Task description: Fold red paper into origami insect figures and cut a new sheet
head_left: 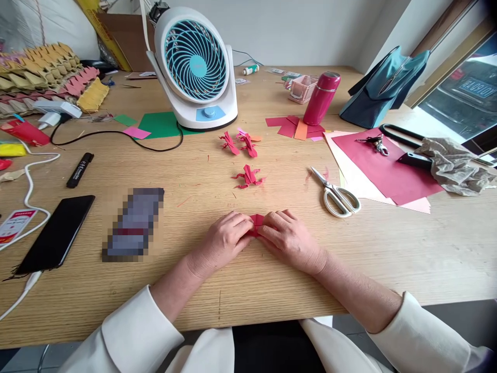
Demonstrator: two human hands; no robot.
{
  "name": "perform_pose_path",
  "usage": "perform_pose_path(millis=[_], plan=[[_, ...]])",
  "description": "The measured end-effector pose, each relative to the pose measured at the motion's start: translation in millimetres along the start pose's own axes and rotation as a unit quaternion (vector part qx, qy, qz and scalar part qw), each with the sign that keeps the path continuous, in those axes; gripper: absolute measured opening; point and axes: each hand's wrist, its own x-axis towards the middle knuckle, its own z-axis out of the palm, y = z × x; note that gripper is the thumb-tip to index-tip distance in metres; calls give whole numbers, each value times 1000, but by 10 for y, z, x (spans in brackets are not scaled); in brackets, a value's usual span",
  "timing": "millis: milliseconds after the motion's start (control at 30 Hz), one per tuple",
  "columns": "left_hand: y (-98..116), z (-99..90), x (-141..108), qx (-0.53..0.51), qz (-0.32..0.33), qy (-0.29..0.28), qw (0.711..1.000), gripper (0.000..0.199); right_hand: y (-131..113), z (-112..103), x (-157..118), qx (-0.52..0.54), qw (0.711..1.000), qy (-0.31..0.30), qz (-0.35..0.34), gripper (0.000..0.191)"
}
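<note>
A small folded piece of red paper (257, 220) lies low over the wooden table, between my two hands. My left hand (229, 235) grips its left side with the fingers closed. On its other side my right hand (289, 238) pinches the paper, and the fingers of both hands hide much of it. Just beyond the hands rests a red origami figure (249, 177) with thin, bent legs. Two similar red paper figures (230, 144) sit farther back, close together. White-handled scissors (340, 201) lie to the right, blades pointing away to the left.
A white fan (233, 103) stands at the back. Beside a magenta bottle (321, 98) lie red paper pieces, with larger red sheets (411, 176) and keys (378, 144) farther right. On the left are a black phone (58, 233), a marker (79, 171) and cables.
</note>
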Motion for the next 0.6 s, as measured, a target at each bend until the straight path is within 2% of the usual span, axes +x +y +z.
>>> perform_pose_path(millis=[67,200,400,600], plan=[[4,-8,-10,6,5,9,1000,3,0,21,-7,12,1000,-3,0,19],[-6,-24,-35,1,15,23,1000,12,8,59,-29,32,999,-6,-4,20],[-11,-60,-56,2,23,4,1000,14,5,43,-35,17,1000,-16,-14,19],[54,-48,14,28,16,-10,999,8,-10,27,-10,22,1000,9,1,21]])
